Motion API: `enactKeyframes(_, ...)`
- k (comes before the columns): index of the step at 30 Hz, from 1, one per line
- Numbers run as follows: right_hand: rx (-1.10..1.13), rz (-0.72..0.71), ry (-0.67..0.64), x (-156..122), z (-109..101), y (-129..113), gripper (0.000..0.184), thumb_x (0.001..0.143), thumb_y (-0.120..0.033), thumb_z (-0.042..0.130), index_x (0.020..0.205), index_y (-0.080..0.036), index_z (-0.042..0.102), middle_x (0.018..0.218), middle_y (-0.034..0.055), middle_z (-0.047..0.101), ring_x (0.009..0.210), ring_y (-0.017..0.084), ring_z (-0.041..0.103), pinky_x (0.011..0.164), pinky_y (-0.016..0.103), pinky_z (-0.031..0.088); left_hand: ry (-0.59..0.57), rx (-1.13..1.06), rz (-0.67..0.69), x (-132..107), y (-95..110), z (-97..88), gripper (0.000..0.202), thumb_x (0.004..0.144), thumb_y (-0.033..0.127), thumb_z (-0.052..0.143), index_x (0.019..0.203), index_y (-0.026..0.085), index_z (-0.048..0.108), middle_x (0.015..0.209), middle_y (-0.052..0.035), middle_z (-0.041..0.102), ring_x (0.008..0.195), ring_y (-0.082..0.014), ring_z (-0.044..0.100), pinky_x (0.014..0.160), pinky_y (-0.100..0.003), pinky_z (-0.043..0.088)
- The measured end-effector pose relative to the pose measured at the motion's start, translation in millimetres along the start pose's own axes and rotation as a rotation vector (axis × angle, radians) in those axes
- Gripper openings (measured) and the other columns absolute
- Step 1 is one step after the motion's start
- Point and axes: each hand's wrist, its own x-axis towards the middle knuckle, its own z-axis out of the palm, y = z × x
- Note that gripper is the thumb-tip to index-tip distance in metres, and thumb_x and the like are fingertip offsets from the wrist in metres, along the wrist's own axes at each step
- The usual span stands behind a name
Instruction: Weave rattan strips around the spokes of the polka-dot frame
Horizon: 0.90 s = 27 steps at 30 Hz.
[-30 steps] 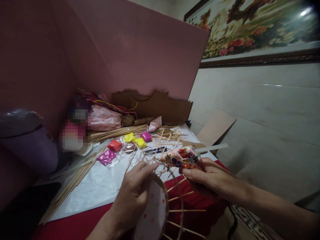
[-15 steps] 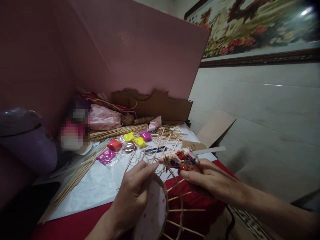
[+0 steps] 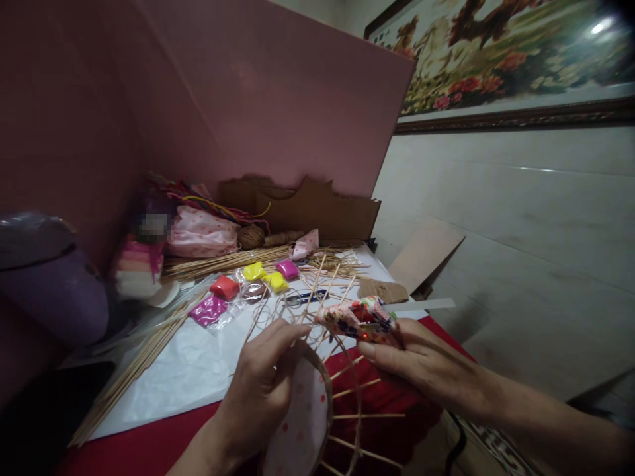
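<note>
My left hand (image 3: 265,380) grips the rim of a round basket (image 3: 302,413), tilted on its side. Its bottom is lined with white cloth with red dots. Thin sticks (image 3: 370,416) radiate from the rim, with a ring of twine (image 3: 358,396) running across them. My right hand (image 3: 411,350) is closed round a flower-patterned hot glue gun (image 3: 354,317) with a small red light on it. A pale glue stick (image 3: 426,305) juts from its back end. The gun's nozzle points left, close to my left fingertips and the basket's upper rim; whether it touches is unclear.
Packets of coloured clay (image 3: 225,287), blue-handled scissors (image 3: 307,297) and bundled sticks (image 3: 133,377) lie on the white sheet (image 3: 173,390). Behind are a twine ball (image 3: 251,236), dotted cloth (image 3: 203,231) and torn cardboard (image 3: 302,208). A black cord (image 3: 456,443) hangs at lower right.
The view has shifted slightly. Both hands keep their hold on the basket and the hot glue gun, and the nozzle stays near the rim.
</note>
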Motion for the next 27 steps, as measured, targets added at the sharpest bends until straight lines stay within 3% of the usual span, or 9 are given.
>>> enactKeyframes(11,-0.102,-0.194,0.093,-4,-4,34,0.023,0.080,-0.035,0.052,0.094,-0.022,0.064,0.076,0.0035,0.058,0.074,0.017,0.052,0.064,0.027,0.044,0.002,0.002,0.005,-1,1,0.0,0.022,0.085,0.012,0.044,0.102,0.019,0.057,0.078,-0.0031,0.057,0.069,-0.0134,0.052,0.059,-0.029,0.043)
enactKeyframes(27,-0.059,-0.116,0.066,-2,2,13,0.026,0.085,-0.038,0.045,0.085,-0.018,0.062,0.079,0.0027,0.058,0.077,0.016,0.052,0.072,0.026,0.043,-0.013,0.004,-0.002,-2,0,0.4,0.022,0.085,0.012,0.044,0.102,0.019,0.057,0.077,-0.0032,0.057,0.069,-0.0137,0.053,0.059,-0.029,0.043)
